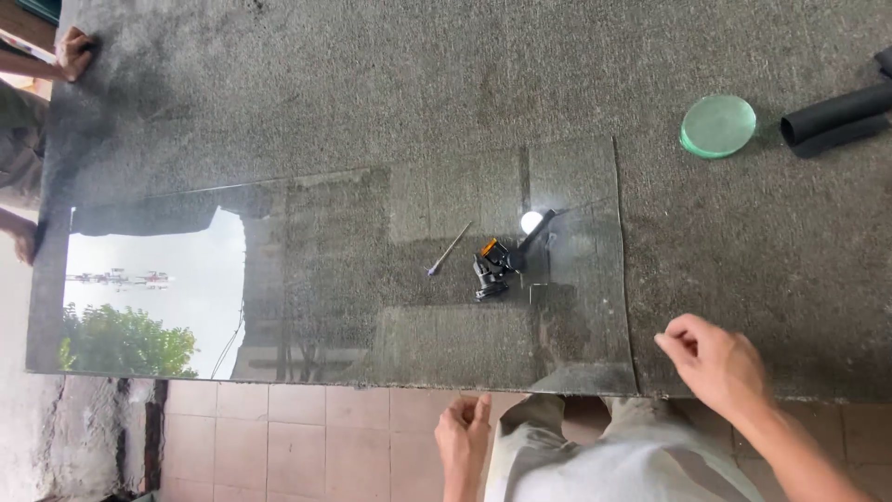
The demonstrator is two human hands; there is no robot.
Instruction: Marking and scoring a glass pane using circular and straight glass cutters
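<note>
A large clear glass sheet (pixel 334 279) lies flat on a dark grey felt-covered table (pixel 390 84), mirroring sky and a building. My left hand (pixel 462 435) rests against the sheet's near edge, fingers curled. My right hand (pixel 714 363) hovers over the felt just right of the sheet's near right corner, fingers loosely bent, holding nothing. On the glass lie a black and orange glass cutter tool (pixel 492 267) and a thin metal rod (pixel 450 249).
A round green glass disc (pixel 718 125) and black foam tubes (pixel 836 116) sit at the far right. Another person's hand (pixel 72 52) grips the table's far left corner, with a second hand (pixel 20 240) lower down. Tiled floor (pixel 307 437) shows below.
</note>
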